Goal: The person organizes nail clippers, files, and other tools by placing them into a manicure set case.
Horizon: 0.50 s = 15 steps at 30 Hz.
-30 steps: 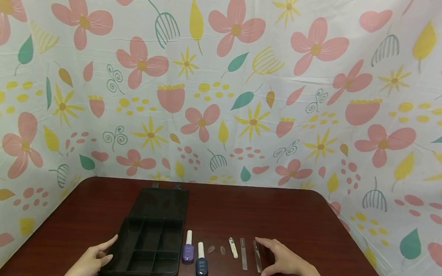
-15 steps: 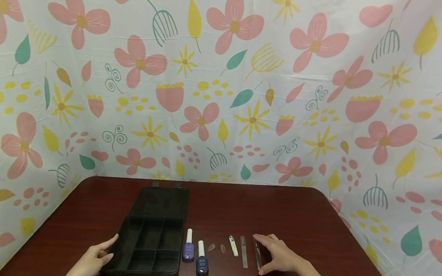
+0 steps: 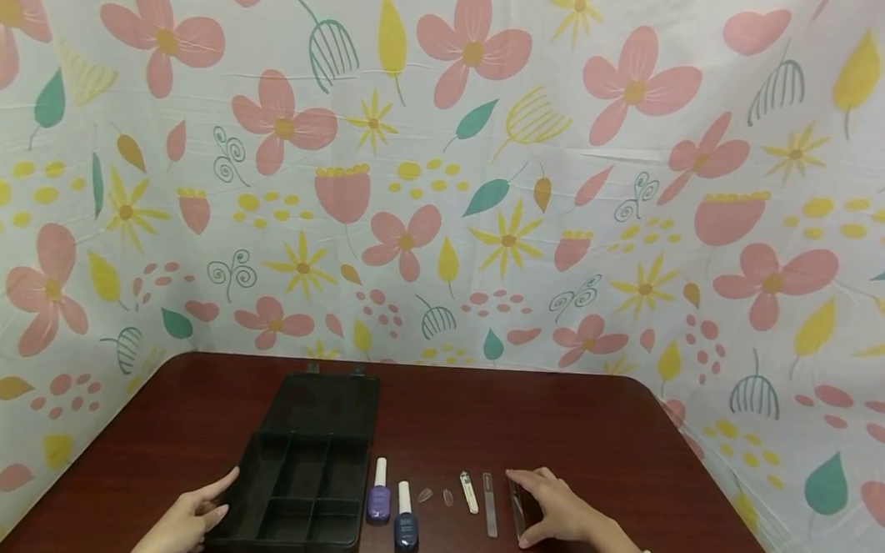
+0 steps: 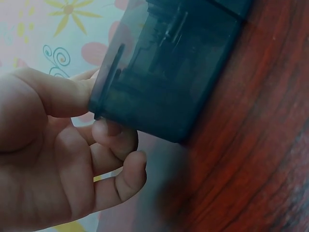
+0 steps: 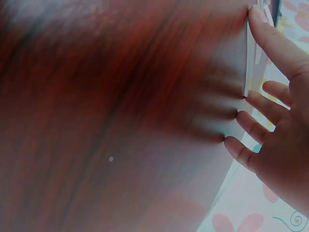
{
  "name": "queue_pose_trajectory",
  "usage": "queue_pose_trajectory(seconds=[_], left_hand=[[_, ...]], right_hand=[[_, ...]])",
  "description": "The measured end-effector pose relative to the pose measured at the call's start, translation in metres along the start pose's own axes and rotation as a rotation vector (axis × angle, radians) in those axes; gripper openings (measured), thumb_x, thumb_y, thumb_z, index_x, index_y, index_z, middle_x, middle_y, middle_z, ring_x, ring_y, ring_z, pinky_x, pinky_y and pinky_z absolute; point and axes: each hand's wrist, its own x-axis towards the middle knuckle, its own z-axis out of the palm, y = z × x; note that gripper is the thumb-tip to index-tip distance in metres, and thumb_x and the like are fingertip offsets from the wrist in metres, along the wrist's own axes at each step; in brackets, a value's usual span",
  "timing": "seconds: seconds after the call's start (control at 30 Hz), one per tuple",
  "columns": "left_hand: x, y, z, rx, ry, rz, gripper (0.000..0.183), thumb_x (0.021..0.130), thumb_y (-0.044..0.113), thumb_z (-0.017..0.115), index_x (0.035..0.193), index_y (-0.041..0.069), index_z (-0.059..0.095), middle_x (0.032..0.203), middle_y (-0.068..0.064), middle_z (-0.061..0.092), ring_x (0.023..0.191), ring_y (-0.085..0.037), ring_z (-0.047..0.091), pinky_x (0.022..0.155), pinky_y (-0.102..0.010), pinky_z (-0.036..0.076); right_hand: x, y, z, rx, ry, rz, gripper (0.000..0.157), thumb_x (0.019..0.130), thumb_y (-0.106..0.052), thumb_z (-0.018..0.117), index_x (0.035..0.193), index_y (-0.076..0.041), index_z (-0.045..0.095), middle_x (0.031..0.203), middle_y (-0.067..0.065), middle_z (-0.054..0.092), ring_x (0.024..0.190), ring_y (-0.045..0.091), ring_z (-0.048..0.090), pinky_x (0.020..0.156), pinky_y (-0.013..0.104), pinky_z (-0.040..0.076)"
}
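My left hand [image 3: 177, 526] grips the near left side of a black compartment box [image 3: 286, 544]. In the left wrist view the thumb is on one side of the box wall [image 4: 159, 96] and curled fingers are below it. The box lid lies folded back. My right hand [image 3: 561, 512] spans a thin, clear nail file [image 3: 518, 510], thumb at the near end and index finger at the far end. The right wrist view shows the strip's edge [image 5: 247, 58] between these fingertips, the other fingertips touching the tabletop. A second nail file [image 3: 490, 504] lies just left of it.
Left of the files lie nail clippers [image 3: 469, 492] and two small clear oval nail tips [image 3: 448, 497]. A purple nail polish bottle [image 3: 379, 504] and a dark blue one [image 3: 405, 533] stand beside the box. Behind the dark wooden table [image 3: 480, 412] hangs a floral curtain [image 3: 447, 185].
My right hand has shifted slightly left, its thumb and index finger coming onto the ends of the clear nail file. My left hand stays on the box.
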Motion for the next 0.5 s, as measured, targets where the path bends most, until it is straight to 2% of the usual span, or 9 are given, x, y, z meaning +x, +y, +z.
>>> queue_pose_trajectory(seconds=[0.2,0.4,0.5], left_hand=[[-0.0004,0.0018,-0.0019,0.011,-0.016,0.025,0.055,0.09,0.003,0.048,0.136,-0.007,0.02,0.058,-0.002,0.039,0.043,-0.01,0.03,0.045,-0.027,0.035],[-0.0003,0.0014,-0.001,0.019,-0.004,0.022,0.055,0.089,0.002,0.048,0.136,-0.007,0.021,0.059,-0.003,0.04,0.042,-0.01,0.03,0.044,-0.026,0.035],[-0.0001,0.0017,0.0,0.041,0.013,0.022,0.055,0.088,0.001,0.049,0.135,-0.008,0.023,0.06,-0.004,0.041,0.042,-0.009,0.029,0.043,-0.025,0.034]], right_hand=[[0.0018,0.0014,0.0006,-0.004,0.004,-0.028,0.089,0.064,-0.039,0.077,0.131,0.006,0.038,0.129,0.018,0.038,0.111,0.035,0.037,0.084,0.056,0.031],[0.0044,0.0016,0.0014,0.04,0.033,-0.042,0.096,0.058,-0.032,0.079,0.131,0.01,0.035,0.127,0.013,0.031,0.101,0.026,0.043,0.079,0.034,0.042],[0.0055,0.0009,0.0013,0.073,0.061,-0.042,0.093,0.059,-0.024,0.08,0.131,0.012,0.033,0.127,0.015,0.029,0.093,0.022,0.042,0.073,0.03,0.043]])
